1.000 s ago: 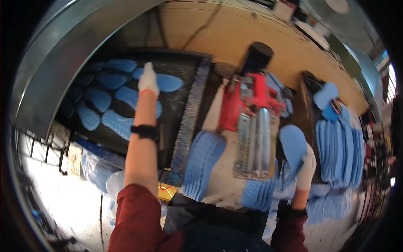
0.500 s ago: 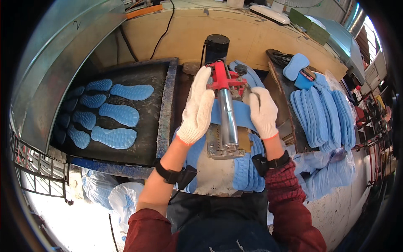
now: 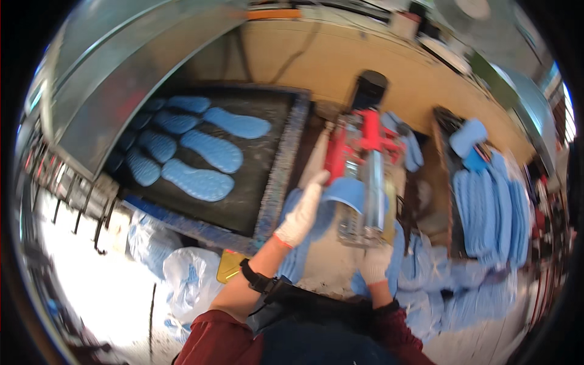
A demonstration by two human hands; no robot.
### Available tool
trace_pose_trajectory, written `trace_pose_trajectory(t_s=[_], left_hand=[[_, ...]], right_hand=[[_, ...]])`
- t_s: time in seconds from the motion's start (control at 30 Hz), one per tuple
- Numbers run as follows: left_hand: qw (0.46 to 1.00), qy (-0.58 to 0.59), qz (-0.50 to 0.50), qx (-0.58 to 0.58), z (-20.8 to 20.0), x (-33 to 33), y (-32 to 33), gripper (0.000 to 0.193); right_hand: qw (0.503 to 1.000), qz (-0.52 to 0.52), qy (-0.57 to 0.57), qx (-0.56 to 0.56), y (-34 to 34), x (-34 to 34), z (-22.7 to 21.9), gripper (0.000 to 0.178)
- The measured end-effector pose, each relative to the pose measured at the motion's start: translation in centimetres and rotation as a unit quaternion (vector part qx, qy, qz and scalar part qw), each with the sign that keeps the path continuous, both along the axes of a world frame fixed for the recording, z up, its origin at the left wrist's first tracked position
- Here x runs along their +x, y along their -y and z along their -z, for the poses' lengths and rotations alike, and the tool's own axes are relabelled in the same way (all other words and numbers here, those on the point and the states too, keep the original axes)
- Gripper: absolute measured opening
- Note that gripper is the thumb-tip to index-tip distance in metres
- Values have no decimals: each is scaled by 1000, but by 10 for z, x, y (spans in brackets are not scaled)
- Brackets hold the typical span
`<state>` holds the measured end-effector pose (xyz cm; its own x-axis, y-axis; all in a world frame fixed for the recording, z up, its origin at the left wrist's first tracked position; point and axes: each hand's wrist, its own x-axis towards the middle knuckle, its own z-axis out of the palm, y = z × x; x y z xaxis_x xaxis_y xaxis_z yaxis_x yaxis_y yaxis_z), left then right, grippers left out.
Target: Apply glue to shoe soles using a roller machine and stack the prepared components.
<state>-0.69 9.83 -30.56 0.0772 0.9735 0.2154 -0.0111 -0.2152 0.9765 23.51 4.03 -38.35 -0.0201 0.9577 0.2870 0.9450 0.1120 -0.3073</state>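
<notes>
Yellowish panelling runs along the back of the workspace, with a dark tray of spread blue soles before it at the left. Near the middle stands a red machine with a bright metal cylinder pointing toward the person. A curved blue piece bows upward at the left side of the cylinder. The left hand, in a whitish knitted glove, reaches up beside that piece, fingers nearly straight and close together (whether they actually touch it, I cannot tell). The right hand, gloved too, is low by the cylinder's near end, next to a row of soles; its fingers are blurred and partly hidden, so neither their spread nor any grip can be told. Packed soles stand at the far right.
</notes>
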Motion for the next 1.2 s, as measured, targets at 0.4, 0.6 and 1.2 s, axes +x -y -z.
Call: trace_pose_trajectory(t_s=[0.4,0.6,1.2], left_hand=[[905,362,14,-221,-45,-56,21,74],[952,262,-117,108,-32,-131,-138,52],[939,199,-266,-90,-93,-203,-221,68]], right_hand=[[987,-14,60,-148,11,12,6,55],[978,-39,203,16,11,12,21,53],[960,18,278,-9,20,28,50,47]])
